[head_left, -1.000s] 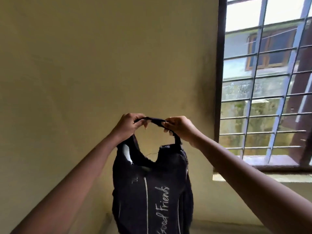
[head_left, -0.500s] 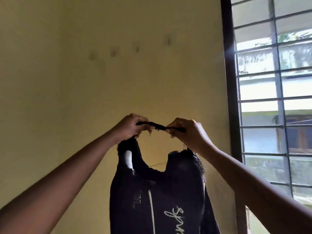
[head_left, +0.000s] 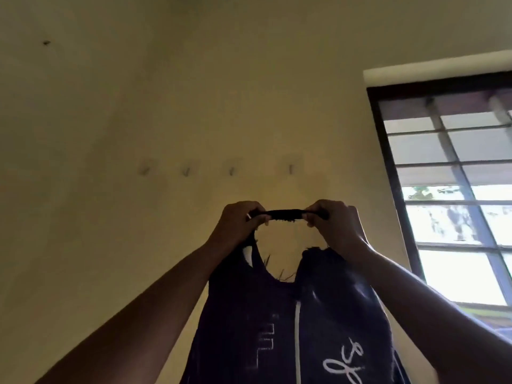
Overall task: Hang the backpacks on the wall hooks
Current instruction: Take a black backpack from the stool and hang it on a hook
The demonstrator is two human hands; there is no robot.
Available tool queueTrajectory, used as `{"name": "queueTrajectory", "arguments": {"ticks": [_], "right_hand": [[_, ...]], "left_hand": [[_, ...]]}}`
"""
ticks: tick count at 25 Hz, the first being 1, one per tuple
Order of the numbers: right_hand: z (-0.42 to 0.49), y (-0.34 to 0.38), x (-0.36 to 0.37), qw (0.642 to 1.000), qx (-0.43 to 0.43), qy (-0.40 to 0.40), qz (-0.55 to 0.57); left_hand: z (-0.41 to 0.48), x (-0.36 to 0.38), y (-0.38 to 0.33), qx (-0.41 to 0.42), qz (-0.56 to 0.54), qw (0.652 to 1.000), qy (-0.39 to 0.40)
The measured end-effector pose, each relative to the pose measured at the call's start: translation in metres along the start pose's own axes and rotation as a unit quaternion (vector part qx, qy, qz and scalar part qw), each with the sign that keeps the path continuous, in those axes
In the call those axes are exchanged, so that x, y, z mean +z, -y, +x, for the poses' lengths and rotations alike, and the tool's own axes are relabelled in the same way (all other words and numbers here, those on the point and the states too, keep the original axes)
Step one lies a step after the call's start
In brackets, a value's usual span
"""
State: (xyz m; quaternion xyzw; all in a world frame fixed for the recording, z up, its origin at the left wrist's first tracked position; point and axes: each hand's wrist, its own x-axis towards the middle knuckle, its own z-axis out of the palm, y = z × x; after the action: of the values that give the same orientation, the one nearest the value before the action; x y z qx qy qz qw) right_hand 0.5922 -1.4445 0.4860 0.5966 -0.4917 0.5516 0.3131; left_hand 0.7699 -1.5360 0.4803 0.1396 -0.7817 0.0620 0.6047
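Head view, items listed largest first

Wall point(head_left: 138, 106): yellowish plaster, behind and above both hands; it carries the hooks

Window point(head_left: 457, 217): dark frame with bars, beyond the outer side of the right hand; no part in the task

Backpack point(head_left: 277, 328): dark fabric with pale lettering, hanging straight down below the two hands; its lower part runs out of frame; whether it touches the wall cannot be told

Left hand point(head_left: 239, 225): raised, fingers curled round the left end of the carry strap

Right hand point(head_left: 335, 225): raised to the same height, fingers curled round the right end of the strap

Carry strap point(head_left: 285, 214): short dark loop at the top of the backpack, pulled taut from hand to hand; long axis level and about parallel to the row of hooks; an open gap shows under it, between the strap and the bag's top edge

Hooks point(head_left: 186, 171): four small pegs in a level row above the hands, blurred, exact shape unclear

Rightmost hook point(head_left: 291, 169): almost directly above the middle of the strap, between the hands, neither hand clearly nearer; the next one sits above the left hand, the other two beyond that hand's outer side

Judgement: the strap is not yet on a hook; the likely move is a straight lift, then in toward the wall, so the gap drops over the rightmost hook
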Motion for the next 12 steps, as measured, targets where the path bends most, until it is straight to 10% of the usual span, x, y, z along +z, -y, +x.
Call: {"name": "queueTrajectory", "arguments": {"ticks": [12], "right_hand": [[0.122,-0.012,0.028,0.975,-0.085,-0.204,-0.035]], "left_hand": [[0.127,0.055,0.043,0.099,-0.04,0.97,-0.219]]}}
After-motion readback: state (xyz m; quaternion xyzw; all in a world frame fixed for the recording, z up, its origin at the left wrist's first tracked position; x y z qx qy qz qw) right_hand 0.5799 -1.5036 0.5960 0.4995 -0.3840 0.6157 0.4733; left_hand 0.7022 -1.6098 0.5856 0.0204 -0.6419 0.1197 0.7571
